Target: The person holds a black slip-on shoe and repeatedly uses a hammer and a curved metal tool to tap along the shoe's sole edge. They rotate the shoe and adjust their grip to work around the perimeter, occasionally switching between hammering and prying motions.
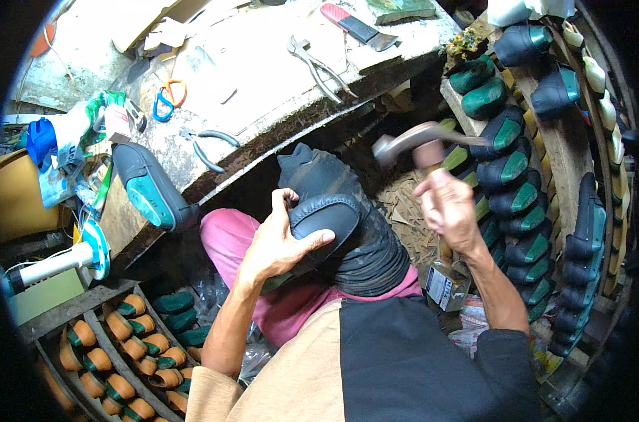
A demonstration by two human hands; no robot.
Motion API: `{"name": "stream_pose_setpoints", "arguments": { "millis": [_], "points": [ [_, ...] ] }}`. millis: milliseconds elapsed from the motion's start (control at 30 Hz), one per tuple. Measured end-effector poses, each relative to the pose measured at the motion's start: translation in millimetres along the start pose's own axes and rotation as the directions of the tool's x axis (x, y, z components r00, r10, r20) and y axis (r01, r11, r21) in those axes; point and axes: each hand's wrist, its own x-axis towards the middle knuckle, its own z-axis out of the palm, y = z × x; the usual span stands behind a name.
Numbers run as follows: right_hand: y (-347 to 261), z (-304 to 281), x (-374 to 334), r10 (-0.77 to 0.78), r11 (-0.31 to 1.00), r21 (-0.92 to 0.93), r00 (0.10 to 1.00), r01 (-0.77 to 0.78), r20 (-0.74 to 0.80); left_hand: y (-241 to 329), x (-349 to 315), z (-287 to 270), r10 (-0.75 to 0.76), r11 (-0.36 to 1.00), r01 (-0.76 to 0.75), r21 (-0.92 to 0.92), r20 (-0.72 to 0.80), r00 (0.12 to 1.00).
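The left hand (281,243) is closed on a black shoe (326,224), with the thumb lying across its side. This shoe is over the person's lap, against a dark cloth (376,264). The right hand (449,211) is clamped on a hammer (428,146), which is raised to the right of the shoe, apart from it, and is somewhat blurred. Beyond, on the workbench (256,77), there lie grey-handled pliers (210,146), scissors (168,102) and pincers (319,67). Orange-brown shoes (119,323) stand in a rack at lower left.

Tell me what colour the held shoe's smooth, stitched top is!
The smooth, stitched shoe top looks greyish black, clearest in the head view.
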Motion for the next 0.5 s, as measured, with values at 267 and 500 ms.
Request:
{"name": "stream_pose_setpoints", "arguments": {
  "millis": [267, 500],
  "points": [
    [110, -28, 62, 0.006, 0.782, -0.622, 0.998, -0.047, -0.068, 20, -28, 2, -0.112, 0.965, 0.068, -0.253, -0.162, 0.98],
    [175, 19, 177, -0.061, 0.569, -0.822, 0.996, -0.023, -0.07, -35, -45, 9, -0.23, 0.535, 0.028, -0.845, -0.114, 0.966]
  ]
}}
